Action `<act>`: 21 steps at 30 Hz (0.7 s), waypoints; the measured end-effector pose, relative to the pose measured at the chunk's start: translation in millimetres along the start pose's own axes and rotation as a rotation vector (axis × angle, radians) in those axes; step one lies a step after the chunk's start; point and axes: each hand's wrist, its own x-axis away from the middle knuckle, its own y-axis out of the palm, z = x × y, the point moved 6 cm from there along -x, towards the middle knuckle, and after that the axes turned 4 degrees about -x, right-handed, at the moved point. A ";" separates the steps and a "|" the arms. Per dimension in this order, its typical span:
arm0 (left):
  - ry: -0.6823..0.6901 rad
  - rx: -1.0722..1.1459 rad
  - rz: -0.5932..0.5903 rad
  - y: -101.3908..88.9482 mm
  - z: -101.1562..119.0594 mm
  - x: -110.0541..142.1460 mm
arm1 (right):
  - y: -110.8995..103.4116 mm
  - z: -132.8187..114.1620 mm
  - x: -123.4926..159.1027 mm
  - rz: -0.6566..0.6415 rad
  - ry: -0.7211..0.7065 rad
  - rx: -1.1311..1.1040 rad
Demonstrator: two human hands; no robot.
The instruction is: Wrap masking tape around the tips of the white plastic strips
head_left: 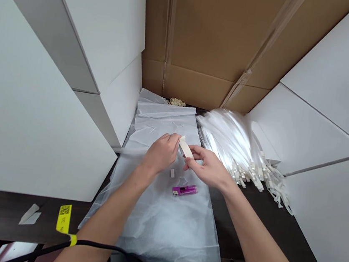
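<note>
A cream-coloured flat strip, which looks like a folded ribbon or band, is held up between my two hands over the plastic sheet. My left hand is closed, pinching the strip's upper end. My right hand grips its lower end between thumb and fingers. Just below them lies a small white block. Nearer to me a purple lighter rests on its side. The translucent plastic sheeting spreads under both hands and hangs over the front edge.
To the right lies a pile of clear plastic strips with cream ends. Cream bits sit at the back by a cardboard wall. White panels stand on both sides. A black cable with a yellow tag crosses my left forearm.
</note>
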 end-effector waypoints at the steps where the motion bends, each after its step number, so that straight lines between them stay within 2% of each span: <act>1: 0.014 -0.008 -0.007 -1.3 1.7 -0.5 | 2.5 0.8 -2.9 -0.042 0.006 -0.074; 5: 0.032 -0.025 -0.042 -6.5 10.1 -1.3 | 10.0 12.3 -15.8 -0.076 0.066 -0.250; 13: -0.263 0.242 -0.204 -5.4 6.8 0.3 | 18.9 29.3 -24.2 0.019 0.090 -0.258; 21: -0.324 0.491 -0.321 -4.6 -1.1 4.0 | 25.5 36.6 -32.7 -0.014 0.134 -0.349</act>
